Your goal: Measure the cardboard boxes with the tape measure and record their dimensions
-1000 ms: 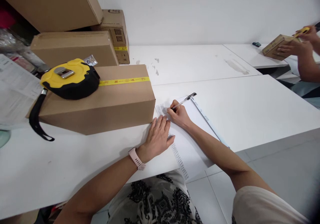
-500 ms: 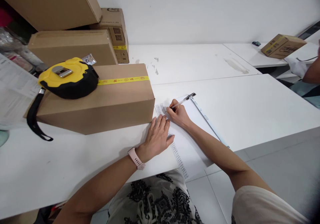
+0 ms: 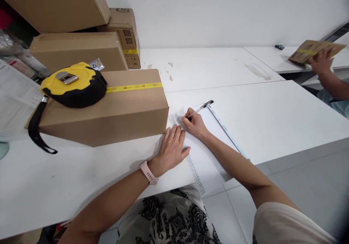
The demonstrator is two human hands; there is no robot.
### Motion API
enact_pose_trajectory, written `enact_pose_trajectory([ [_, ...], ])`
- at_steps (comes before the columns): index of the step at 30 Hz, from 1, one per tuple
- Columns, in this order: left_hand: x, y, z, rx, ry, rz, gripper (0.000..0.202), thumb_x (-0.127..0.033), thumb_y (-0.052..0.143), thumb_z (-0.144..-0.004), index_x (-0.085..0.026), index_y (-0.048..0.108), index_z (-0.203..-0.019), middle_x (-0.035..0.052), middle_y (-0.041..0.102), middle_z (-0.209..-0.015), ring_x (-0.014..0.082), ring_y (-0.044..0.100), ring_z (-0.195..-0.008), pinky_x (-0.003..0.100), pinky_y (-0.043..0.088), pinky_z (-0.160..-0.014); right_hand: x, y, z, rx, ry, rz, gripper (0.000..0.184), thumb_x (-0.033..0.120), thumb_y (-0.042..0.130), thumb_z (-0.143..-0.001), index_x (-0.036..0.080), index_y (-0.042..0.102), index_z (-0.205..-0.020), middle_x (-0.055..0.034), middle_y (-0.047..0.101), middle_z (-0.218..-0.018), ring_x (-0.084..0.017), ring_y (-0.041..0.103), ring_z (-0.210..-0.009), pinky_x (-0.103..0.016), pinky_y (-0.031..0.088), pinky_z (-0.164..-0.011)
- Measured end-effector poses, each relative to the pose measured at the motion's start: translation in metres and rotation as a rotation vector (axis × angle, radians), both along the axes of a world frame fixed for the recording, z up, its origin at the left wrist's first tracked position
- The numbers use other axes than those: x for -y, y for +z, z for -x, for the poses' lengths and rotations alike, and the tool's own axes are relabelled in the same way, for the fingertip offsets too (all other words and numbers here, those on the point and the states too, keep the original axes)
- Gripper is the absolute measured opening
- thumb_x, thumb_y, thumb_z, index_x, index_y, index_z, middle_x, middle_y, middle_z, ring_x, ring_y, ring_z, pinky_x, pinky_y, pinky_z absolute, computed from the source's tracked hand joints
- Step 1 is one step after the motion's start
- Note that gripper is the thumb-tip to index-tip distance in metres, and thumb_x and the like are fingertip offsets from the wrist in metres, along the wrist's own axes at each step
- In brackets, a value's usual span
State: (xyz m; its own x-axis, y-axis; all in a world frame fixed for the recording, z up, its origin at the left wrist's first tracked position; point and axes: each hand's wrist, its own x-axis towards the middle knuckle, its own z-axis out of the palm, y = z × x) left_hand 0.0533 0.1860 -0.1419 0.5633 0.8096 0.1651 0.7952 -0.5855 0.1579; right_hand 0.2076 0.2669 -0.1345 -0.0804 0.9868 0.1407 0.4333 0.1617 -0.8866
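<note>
My right hand (image 3: 195, 123) is closed around a pen (image 3: 203, 107) with a clear barrel and black cap end. Its tip is hidden by my fingers, close to the printed lines near the top of a white sheet of paper (image 3: 208, 167). My left hand (image 3: 172, 147) lies flat with fingers stretched, partly on the sheet's left edge and partly on the table, holding nothing. Beside my left fingertips stands a sealed cardboard box (image 3: 131, 118) with yellow tape. On top of that box rests a yellow and black tape measure (image 3: 75, 86), its black wrist strap hanging down.
More cardboard boxes (image 3: 79, 51) are stacked behind at the left, near plastic-wrapped papers (image 3: 16, 98). At the far right, a co-worker's hand (image 3: 323, 60) holds a small taped carton (image 3: 305, 51). The white table (image 3: 272, 117) ends at a front edge above the tiled floor.
The co-worker's hand has come onto the small carton at the far right, which is now turned and tilted. My own hands, the pen and the paper look unmoved.
</note>
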Motion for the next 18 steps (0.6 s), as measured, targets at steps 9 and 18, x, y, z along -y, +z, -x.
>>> enact_pose_trajectory([
  [9, -0.0003, 0.0028, 0.0004, -0.017, 0.000, 0.019, 0.062, -0.046, 0.050, -0.099, 0.000, 0.049, -0.142, 0.0252, 0.045, -0.155, 0.0372, 0.038, -0.147, 0.053, 0.027, -0.122, 0.0004, 0.0017, -0.0004, 0.009, -0.005, -0.017, 0.016, 0.029, 0.056, -0.078, 0.024, 0.043, -0.070, 0.0077, 0.042, -0.053, -0.011, 0.039, -0.052, -0.027, 0.031, -0.053],
  [18, 0.0001, -0.0024, 0.0008, 0.010, -0.005, -0.019, 0.060, -0.046, 0.049, -0.099, -0.002, 0.049, -0.140, 0.0253, 0.046, -0.154, 0.0369, 0.039, -0.147, 0.052, 0.027, -0.122, 0.0001, 0.0024, 0.0003, 0.011, -0.005, 0.003, 0.016, 0.028, 0.056, -0.077, 0.024, 0.042, -0.070, 0.0079, 0.041, -0.052, -0.011, 0.038, -0.051, -0.027, 0.030, -0.052],
])
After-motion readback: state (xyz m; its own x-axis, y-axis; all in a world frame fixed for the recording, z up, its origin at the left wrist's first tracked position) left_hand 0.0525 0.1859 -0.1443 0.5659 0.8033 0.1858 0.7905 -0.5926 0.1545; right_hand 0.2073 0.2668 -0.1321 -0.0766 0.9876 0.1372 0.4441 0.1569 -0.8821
